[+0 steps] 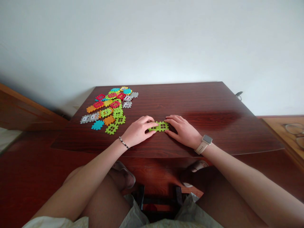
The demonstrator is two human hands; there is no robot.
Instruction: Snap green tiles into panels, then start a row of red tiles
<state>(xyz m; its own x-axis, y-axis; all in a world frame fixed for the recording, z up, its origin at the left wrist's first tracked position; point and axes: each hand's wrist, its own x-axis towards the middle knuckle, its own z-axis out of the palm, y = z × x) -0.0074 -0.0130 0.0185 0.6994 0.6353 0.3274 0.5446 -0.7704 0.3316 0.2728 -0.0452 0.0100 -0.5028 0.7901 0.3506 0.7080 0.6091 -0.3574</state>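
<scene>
Two green window-patterned puzzle tiles lie side by side on the table in front of me, their toothed edges meeting. My left hand [140, 130] grips the left green tile [153, 128], thumb at its near edge and fingers over its far side, hiding part of it. Around the outer edge of the right green tile [163, 126], my right hand [182, 130] closes with thumb and fingers. I cannot tell whether the teeth are fully pressed together.
A loose spread of toothed tiles in several colours covers the table's left side, among them a blue tile [97, 125], an orange tile [109, 120] and a grey tile [85, 119]. The dark wooden table [201, 104] meets a pale wall [166, 41] at the back.
</scene>
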